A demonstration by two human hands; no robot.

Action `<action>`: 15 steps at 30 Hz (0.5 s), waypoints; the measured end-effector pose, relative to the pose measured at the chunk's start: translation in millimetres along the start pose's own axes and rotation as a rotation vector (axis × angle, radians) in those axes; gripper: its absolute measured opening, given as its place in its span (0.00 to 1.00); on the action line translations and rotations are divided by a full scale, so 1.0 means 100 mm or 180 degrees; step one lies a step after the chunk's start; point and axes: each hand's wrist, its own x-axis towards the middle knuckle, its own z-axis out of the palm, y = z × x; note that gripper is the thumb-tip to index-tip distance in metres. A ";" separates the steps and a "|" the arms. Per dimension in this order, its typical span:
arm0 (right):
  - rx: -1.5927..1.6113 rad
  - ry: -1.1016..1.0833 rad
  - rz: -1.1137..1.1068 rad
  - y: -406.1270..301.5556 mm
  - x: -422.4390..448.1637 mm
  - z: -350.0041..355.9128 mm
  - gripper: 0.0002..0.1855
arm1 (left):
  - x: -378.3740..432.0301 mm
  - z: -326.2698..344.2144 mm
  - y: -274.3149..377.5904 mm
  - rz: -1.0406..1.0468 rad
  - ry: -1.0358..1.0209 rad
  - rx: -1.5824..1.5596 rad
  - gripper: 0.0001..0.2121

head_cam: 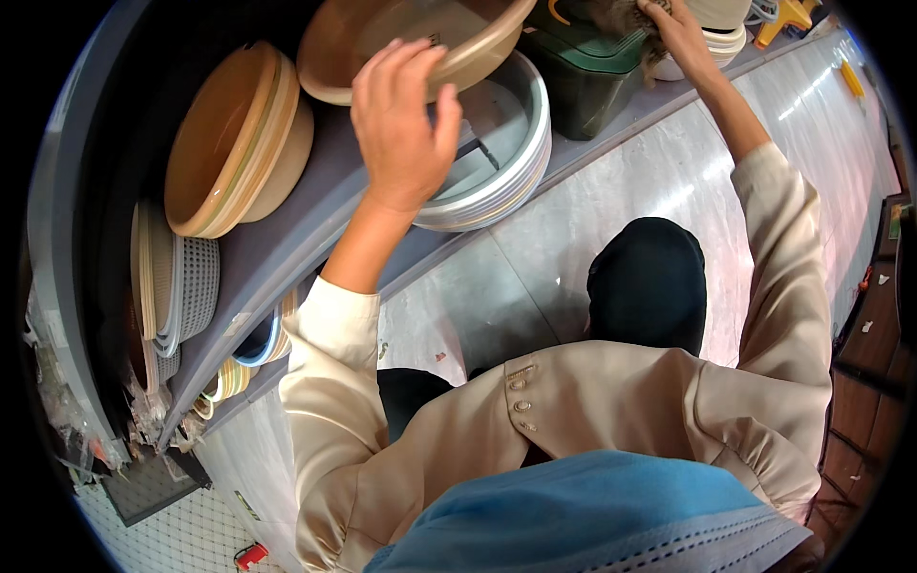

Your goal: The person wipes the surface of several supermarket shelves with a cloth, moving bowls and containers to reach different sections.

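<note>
My left hand [405, 118] is raised with its fingers spread apart at the near rim of a large tan plastic basin [487, 61]; whether it touches the rim I cannot tell. Under that basin, a stack of grey and white basins [526, 165] sits on the lower shelf. At the top right, my right hand [670, 21] has its fingers closed on a blurred brownish cloth [648, 43]. The cloth is over the edge of a dark green lidded bin [584, 86].
Stacked tan basins [236, 143] lean on the shelf [315, 208] at left, above perforated grey baskets [197, 286]. White tubs [720, 50] and a yellow plastic item [784, 21] stand at the upper right. My knee [648, 286] is close to the lower shelf. A red object [251, 556] lies on the floor.
</note>
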 end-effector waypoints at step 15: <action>-0.0894 -0.0846 -0.2219 0.39 0.01 0.30 0.15 | 0.32 -0.04 -0.15 -0.0160 -0.1618 0.0879 0.27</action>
